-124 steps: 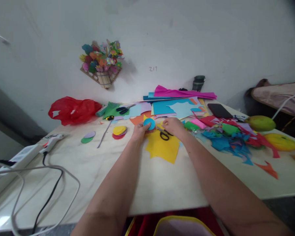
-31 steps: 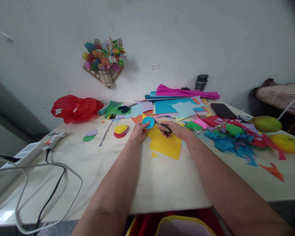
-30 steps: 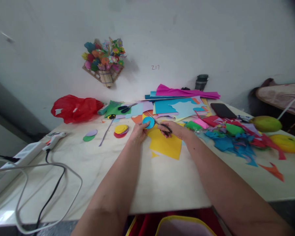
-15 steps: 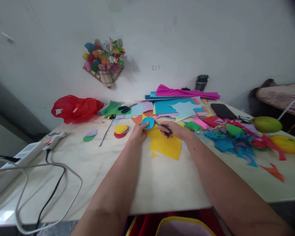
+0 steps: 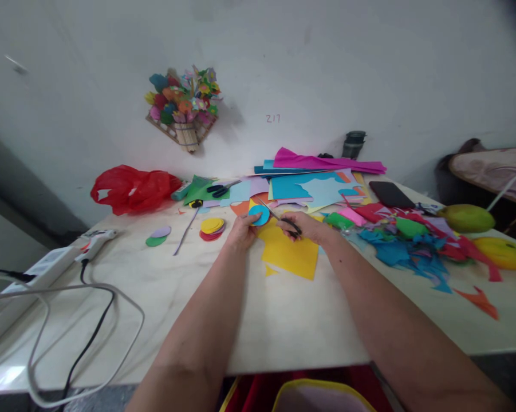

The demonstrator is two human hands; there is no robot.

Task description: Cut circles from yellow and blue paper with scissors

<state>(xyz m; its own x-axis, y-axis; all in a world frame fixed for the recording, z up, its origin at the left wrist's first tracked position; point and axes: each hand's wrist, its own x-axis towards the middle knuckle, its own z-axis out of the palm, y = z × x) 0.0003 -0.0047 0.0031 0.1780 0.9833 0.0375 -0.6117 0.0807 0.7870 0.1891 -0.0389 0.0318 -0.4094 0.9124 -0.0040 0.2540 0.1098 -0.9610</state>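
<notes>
My left hand (image 5: 240, 230) pinches a round blue paper disc (image 5: 259, 214) together with the top edge of a yellow paper sheet (image 5: 290, 254) that lies on the table. My right hand (image 5: 304, 224) is closed on black-handled scissors (image 5: 283, 222), whose blades point up and left beside the disc. Both hands meet over the yellow sheet in the middle of the table.
A stack of cut paper circles (image 5: 210, 227) and two loose discs (image 5: 157, 236) lie to the left. Coloured sheets (image 5: 309, 186), a second pair of scissors (image 5: 219, 189), a phone (image 5: 390, 194), paper scraps (image 5: 412, 240), a red bag (image 5: 131, 189), a glue gun (image 5: 97, 237) and cables (image 5: 86, 337) surround them.
Four seconds ago the scissors lay on the yellow sheet under my right hand; now that hand grips them with the blades at the disc. In the last second almost nothing moved.
</notes>
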